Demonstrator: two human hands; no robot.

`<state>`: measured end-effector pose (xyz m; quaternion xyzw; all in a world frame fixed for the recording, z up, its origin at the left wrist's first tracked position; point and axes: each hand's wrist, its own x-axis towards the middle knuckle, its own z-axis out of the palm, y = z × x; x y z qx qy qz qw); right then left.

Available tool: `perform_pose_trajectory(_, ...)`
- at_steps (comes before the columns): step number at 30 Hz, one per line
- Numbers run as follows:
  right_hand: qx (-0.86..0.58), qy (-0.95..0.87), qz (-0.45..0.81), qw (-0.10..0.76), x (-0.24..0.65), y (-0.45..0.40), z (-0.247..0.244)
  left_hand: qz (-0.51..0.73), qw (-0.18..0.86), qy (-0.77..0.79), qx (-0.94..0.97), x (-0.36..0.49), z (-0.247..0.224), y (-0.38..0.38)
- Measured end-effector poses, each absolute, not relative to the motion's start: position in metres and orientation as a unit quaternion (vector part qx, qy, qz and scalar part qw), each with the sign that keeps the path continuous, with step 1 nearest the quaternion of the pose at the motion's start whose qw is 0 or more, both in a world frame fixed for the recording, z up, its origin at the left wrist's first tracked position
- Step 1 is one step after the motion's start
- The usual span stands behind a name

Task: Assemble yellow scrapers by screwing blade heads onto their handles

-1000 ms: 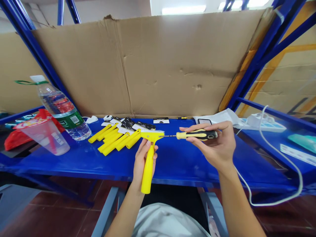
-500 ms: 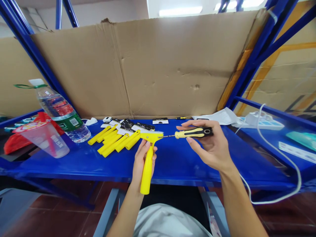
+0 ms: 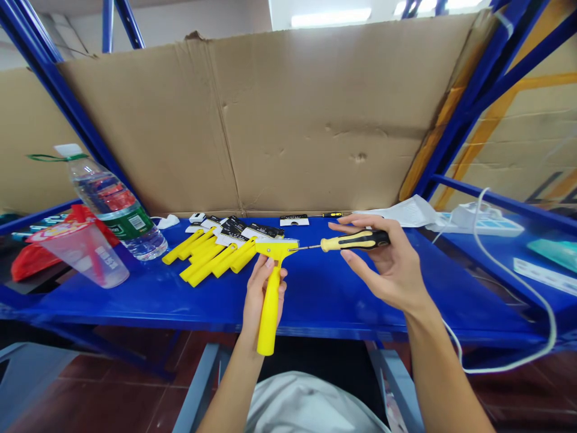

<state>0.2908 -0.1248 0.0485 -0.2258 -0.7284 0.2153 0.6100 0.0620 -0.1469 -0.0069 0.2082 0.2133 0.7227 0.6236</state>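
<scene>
My left hand [image 3: 252,297] is closed around the neck of a yellow scraper [image 3: 269,307], whose handle hangs down toward me and whose wide head is at the top. In my right hand [image 3: 399,273] is a yellow-and-black screwdriver [image 3: 354,241], held level with the thumb below and the fingers above its handle. Its thin shaft points left, and the tip meets the right end of the scraper's head. Whether the tip sits in a screw there is too small to tell. Several more yellow scrapers [image 3: 208,264] lie in a pile beyond my left hand.
Black-and-white cards [image 3: 232,230] lie by the pile. A water bottle [image 3: 121,207] and plastic cup [image 3: 90,255] stand left on the blue table [image 3: 333,300]. Behind are a small box [image 3: 294,221], another screwdriver [image 3: 332,214] and cardboard [image 3: 315,120]. A white cable [image 3: 547,307] loops at right.
The fingers of my right hand have shifted slightly on the screwdriver's handle. The scraper and my left hand hold almost the same place, and the view has moved a little.
</scene>
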Motion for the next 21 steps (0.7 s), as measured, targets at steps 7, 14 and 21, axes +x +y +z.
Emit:
perform_pose_trajectory(7,-0.257,-0.742,0.072,0.615,0.2911,-0.1216,0.0499,0.732,0.617,0.212,0.196,0.0615,-0.0085,-0.1479)
perform_pose_trajectory(14,-0.242,-0.741,0.182,0.599,0.2886,-0.1287,0.0517,0.729,0.616,0.223,0.2,0.0629,-0.0031,-0.1496)
perform_pose_trajectory(21,-0.247,-0.74,0.069,0.621,0.2896,-0.1226,0.0501,0.722,0.624,0.222,0.198,0.0628,0.0008,-0.1525)
